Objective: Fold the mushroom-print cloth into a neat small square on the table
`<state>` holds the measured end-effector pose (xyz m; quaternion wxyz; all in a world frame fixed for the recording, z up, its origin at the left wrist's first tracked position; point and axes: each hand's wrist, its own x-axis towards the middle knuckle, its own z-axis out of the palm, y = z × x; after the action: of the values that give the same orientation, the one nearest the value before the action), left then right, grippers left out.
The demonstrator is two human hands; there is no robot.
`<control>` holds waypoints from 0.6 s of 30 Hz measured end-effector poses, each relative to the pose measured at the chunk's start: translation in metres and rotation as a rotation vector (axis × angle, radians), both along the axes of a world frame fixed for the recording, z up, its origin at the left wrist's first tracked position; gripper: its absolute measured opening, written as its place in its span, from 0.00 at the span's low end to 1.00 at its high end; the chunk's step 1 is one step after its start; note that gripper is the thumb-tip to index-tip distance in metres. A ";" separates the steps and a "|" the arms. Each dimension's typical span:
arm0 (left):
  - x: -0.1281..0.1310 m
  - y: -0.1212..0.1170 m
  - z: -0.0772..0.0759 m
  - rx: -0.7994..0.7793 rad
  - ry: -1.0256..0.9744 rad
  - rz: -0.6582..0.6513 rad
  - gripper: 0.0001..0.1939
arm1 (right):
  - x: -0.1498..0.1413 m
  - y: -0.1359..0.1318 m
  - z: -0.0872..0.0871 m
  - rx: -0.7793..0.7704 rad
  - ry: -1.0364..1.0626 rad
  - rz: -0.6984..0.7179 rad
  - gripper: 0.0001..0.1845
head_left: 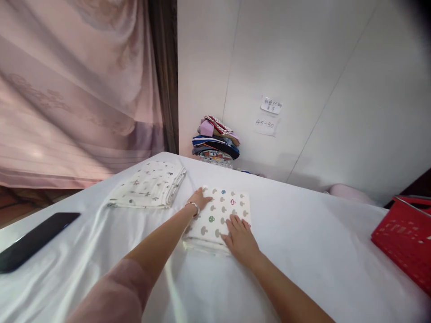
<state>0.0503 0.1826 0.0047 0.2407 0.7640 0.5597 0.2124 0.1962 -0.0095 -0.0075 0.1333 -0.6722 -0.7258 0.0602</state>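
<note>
A folded white cloth (pixel 215 220) printed with mushrooms, mostly grey with a few in blue, red and green, lies in the middle of the white-covered table (pixel 289 269). My left hand (pixel 199 198), with a bracelet at the wrist, rests on the cloth's far left edge, fingers stretched out. On its near right part my right hand (pixel 241 237) lies flat, fingers spread. Neither hand grips the cloth. Left of it sits a second folded white cloth (pixel 148 186) with small dark and reddish prints, apart from both hands.
A black flat slab-like object (pixel 37 240) lies at the table's left. At the right edge stands a red basket (pixel 404 237). Beyond the far edge, a pile of folded clothes (pixel 215 143) is against a white wall with paper notes (pixel 267 124). Pink curtains (pixel 81 89) hang at left.
</note>
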 end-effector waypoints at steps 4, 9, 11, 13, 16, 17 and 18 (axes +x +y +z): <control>-0.005 -0.028 0.008 0.204 0.084 -0.167 0.29 | 0.001 -0.008 0.004 0.025 0.041 0.030 0.25; -0.031 -0.081 0.010 0.340 0.001 -0.532 0.19 | 0.024 -0.023 0.019 0.166 0.181 0.079 0.15; -0.045 -0.096 0.007 0.348 -0.010 -0.586 0.17 | 0.028 -0.030 0.020 0.220 0.220 0.086 0.15; -0.058 -0.105 0.003 0.347 0.008 -0.602 0.15 | 0.028 -0.034 0.018 0.235 0.232 0.143 0.14; -0.068 -0.111 0.001 0.345 0.034 -0.592 0.13 | 0.022 -0.033 0.013 0.231 0.196 0.261 0.14; -0.069 -0.112 0.001 0.349 0.049 -0.599 0.13 | 0.021 -0.032 0.011 0.231 0.172 0.288 0.13; -0.068 -0.113 0.003 0.354 0.074 -0.613 0.14 | 0.019 -0.030 0.009 0.232 0.146 0.304 0.13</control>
<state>-0.0182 0.0697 0.0075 0.1367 0.9334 0.2673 0.1963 0.2155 -0.0393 0.0015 0.2514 -0.5291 -0.8093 0.0444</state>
